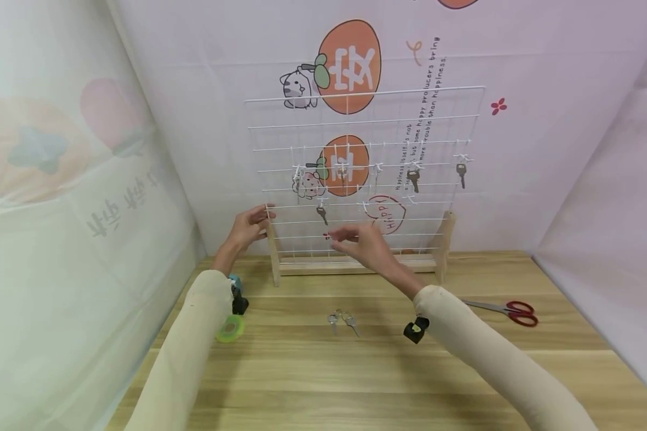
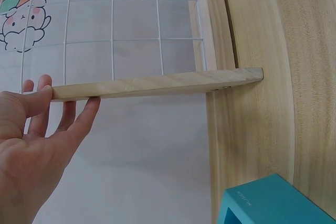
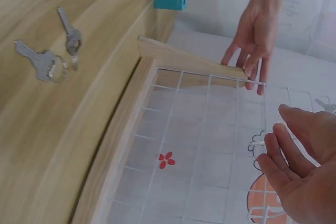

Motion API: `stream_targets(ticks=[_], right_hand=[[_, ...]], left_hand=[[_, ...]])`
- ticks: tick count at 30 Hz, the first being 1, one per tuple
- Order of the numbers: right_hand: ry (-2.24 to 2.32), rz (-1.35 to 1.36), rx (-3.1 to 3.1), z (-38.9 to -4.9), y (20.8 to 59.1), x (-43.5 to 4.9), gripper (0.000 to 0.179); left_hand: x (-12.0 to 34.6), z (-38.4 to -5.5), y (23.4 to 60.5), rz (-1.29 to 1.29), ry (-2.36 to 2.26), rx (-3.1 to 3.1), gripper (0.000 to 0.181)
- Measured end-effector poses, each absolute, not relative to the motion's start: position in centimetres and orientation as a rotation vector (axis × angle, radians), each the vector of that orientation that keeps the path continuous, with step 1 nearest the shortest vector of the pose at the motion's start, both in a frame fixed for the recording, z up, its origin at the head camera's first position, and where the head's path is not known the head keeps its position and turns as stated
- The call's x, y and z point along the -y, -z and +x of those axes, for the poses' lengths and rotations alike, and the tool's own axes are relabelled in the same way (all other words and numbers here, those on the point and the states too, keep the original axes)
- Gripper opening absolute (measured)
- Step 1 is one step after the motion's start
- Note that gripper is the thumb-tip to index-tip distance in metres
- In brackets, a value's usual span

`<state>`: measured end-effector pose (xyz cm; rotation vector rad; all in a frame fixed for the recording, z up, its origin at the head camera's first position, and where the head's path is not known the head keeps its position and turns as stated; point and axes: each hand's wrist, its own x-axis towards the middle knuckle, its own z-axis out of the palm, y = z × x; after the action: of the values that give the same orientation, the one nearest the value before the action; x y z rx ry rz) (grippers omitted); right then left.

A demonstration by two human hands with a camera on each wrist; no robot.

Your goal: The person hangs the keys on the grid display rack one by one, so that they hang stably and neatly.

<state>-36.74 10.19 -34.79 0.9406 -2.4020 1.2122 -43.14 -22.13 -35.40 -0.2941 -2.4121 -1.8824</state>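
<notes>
My left hand [image 1: 248, 226] grips the upper end of a wooden side post [image 2: 157, 83], thumb on one face and fingers on the other. That post belongs to a rack with a white wire grid [image 1: 350, 221]. In front of the grid's lower part is my right hand [image 1: 363, 244], its fingers loosely bent and the thumb apart from them in the right wrist view. A small white hook [image 3: 257, 142] shows beside its fingertips. Just above this hand hangs a key [image 1: 322, 214]. More keys hang higher, including a dark key [image 1: 413, 179] and one at the right [image 1: 461, 173].
Two loose keys [image 1: 349, 321] with rings lie on the wooden table [image 1: 323, 371]. Red-handled scissors [image 1: 520, 312] lie to the right. At the left are a yellow-green tape roll [image 1: 230, 328] and a teal box [image 2: 278, 200]. Printed cloth [image 1: 194, 78] hangs behind the rack.
</notes>
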Motion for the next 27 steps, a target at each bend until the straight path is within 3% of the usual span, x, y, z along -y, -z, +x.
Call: stream_targets(ticks=[27], right_hand=[[-1.065,1.1,2.674,-35.2,45.3,-12.0,0.02]], left_hand=[[22.0,-43.1,35.2,-0.277,1.903,2.415,0.049]])
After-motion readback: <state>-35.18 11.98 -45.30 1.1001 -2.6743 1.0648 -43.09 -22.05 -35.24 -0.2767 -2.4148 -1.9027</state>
